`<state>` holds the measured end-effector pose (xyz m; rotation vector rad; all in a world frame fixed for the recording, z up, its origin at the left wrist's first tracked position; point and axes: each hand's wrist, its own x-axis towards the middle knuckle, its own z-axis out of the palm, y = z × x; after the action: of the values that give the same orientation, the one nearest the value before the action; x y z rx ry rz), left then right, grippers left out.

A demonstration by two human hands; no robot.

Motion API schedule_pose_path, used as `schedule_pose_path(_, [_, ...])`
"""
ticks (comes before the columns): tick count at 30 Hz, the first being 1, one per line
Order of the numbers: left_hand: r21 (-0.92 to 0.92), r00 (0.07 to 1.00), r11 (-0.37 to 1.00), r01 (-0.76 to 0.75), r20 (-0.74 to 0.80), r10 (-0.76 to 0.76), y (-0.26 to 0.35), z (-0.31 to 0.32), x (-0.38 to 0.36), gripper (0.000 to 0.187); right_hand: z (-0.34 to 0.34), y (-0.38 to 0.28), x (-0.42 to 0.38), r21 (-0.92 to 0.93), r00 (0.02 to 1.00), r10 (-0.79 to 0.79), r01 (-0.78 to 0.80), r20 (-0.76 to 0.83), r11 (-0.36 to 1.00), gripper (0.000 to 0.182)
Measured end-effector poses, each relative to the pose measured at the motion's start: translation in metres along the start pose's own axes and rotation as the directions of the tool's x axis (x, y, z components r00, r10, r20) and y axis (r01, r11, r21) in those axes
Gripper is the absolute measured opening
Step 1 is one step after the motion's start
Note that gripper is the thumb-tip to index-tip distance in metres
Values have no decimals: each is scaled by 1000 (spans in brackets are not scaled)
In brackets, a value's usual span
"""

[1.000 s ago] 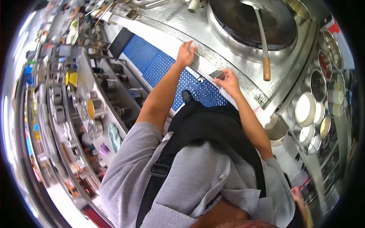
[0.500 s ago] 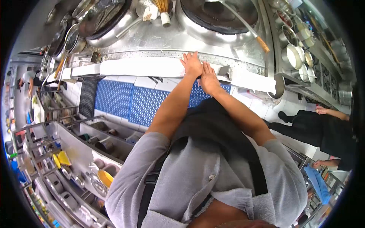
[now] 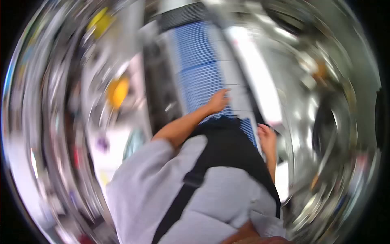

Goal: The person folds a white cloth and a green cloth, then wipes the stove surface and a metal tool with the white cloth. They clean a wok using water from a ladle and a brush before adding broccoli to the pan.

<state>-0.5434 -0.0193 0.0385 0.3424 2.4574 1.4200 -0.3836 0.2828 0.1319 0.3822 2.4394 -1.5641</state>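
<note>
My left hand (image 3: 219, 101) hangs in front of my apron over the blue floor mat (image 3: 199, 61), its fingers loosely bent and apart with nothing showing in them. To the right, my right hand (image 3: 267, 137) is beside the front edge of the steel stove counter, close to the long white cloth (image 3: 260, 77) lying along that edge. Its fingers are half bent, spread a little and empty. Motion blurs both hands.
A steel stove counter (image 3: 296, 77) with a dark wok (image 3: 325, 122) runs along my right. On the left stands a worktop holding a yellow item (image 3: 118, 92) and a pale blue-green item (image 3: 134, 143). A black mat (image 3: 181, 16) lies beyond the blue one.
Both hands have come off the white cloth and moved apart. My view has swung left, so the stove is now on my right and the aisle runs ahead.
</note>
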Motion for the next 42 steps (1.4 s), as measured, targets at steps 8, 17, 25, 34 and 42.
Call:
schedule_pose_path(8, [114, 598, 932, 345, -792, -125, 56, -113, -181, 42, 28, -65, 127, -63, 781, -168, 257, 601, 964, 34])
schedule_pose_path(17, [200, 141, 692, 693, -980, 142, -30, -141, -380, 31, 37, -112, 199, -135, 732, -408, 557, 545, 820, 31])
schedule_pose_path(25, [-160, 322, 871, 465, -886, -334, 19, -111, -310, 20, -128, -90, 358, -600, 882, -371, 135, -289, 788, 25])
schedule_pose_path(34, [-128, 569, 883, 452, -721, -396, 72, -97, -237, 16, -221, -3, 459, -817, 838, -383, -120, -388, 565, 20])
schedule_pose_path(42, [-100, 728, 931, 351, -596, -338, 76, -92, -144, 14, -276, -54, 455, -765, 728, -560, 76, -396, 640, 20])
